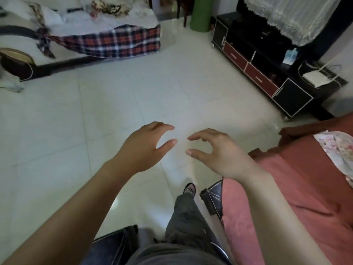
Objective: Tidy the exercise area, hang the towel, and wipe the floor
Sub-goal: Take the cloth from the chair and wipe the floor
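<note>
My left hand (147, 145) and my right hand (217, 152) are held out in front of me over the white tiled floor (122, 104). Both are empty, with fingers curled and apart, thumbs pointing toward each other. A rolled green exercise mat (201, 14) stands upright at the far side of the room, well beyond both hands. I see no towel that I can name for certain.
A sofa with a plaid cover (114, 42) lies at the far left. A black and red TV cabinet (263, 73) runs along the right. A sofa with a pink cover (298, 188) is close at my right. My foot in a sandal (190, 189) stands below the hands.
</note>
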{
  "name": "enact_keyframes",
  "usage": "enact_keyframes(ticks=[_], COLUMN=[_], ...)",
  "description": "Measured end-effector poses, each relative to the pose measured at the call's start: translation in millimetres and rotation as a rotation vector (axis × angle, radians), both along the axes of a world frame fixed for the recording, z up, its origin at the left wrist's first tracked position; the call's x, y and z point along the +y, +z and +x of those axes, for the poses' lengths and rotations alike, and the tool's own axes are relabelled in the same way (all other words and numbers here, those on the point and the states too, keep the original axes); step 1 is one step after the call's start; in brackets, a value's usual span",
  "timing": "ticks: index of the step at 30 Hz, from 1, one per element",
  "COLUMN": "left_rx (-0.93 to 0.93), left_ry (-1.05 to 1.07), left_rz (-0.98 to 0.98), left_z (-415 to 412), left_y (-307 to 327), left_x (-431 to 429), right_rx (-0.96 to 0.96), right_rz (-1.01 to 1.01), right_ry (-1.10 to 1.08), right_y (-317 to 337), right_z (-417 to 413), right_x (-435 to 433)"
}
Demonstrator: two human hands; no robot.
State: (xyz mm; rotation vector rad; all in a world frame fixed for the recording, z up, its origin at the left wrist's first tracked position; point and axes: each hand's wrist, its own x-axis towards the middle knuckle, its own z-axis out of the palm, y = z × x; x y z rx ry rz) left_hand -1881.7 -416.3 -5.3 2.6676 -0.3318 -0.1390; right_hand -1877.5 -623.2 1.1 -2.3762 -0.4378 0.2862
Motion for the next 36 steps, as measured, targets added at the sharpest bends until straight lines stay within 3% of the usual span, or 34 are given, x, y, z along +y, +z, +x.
enact_keyframes(ticks=[7,14,27,36], left_rx=[-0.018,-0.006,0.051,0.086], left_ry=[-0.035,-0.189,-0.381,-0.331], left_rz=[0.041,0.098,-0.001,0.027], left_z=[133,297,519,748], left_y=[-3,17,2,-4], left_x=[-14,-73,-203,-245], right_rx=[-0.002,0.010,0.094,0.185], right_rz=[0.008,-0.008,-0.039,-0.138], right_ry=[-0.013,-0.174,-0.385,-0.267], right_y=[-13,0,0,17], right_z=[130,270,431,673], right_x=[-17,-83,-200,-247])
